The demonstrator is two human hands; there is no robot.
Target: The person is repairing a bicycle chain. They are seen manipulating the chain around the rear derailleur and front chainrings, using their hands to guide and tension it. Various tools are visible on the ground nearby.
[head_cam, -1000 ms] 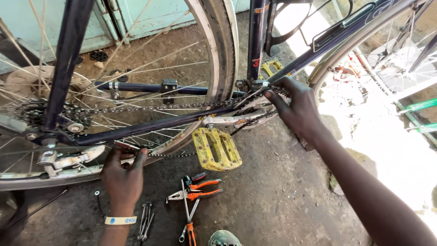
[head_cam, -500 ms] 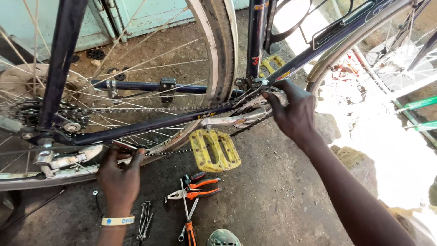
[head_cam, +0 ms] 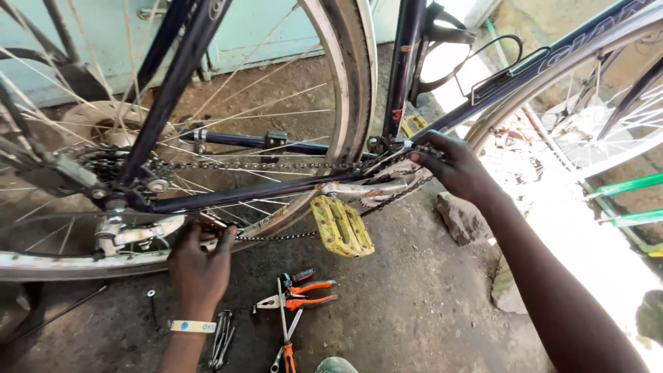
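Left hand (head_cam: 200,266) sits at about 7 o'clock in the head view, fingers curled and pinched on the lower run of the chain (head_cam: 276,236) just below the chainstay. Right hand (head_cam: 452,166) is at roughly 2 o'clock, fingertips closed on the chain where it wraps the front chainring (head_cam: 390,173), by the bottom bracket. Neither hand is open.

The chain runs between the two hands: upper run from the rear sprockets (head_cam: 103,166) at 9 o'clock across to the chainring, lower run sagging back under the frame (looks slack, not taut). Rear wheel (head_cam: 345,90) fills the upper left, dark blue frame (head_cam: 235,193) crosses the centre, yellow pedal (head_cam: 342,226) hangs just below centre.

Handling judgement: the chain is limp along its length but stiff sideways, probably greasy and slippery, fairly heavy for its size. Best taken by pinching the side plates with thumb and forefinger, not the rollers; fingers near the chainring teeth risk a nip if the crank turns.

On the ground at 6 o'clock: orange-handled pliers (head_cam: 300,297), a screwdriver (head_cam: 284,331), a spanner set (head_cam: 222,337), a small washer (head_cam: 150,293). Stone (head_cam: 463,217) at 3 o'clock, touching nothing held.
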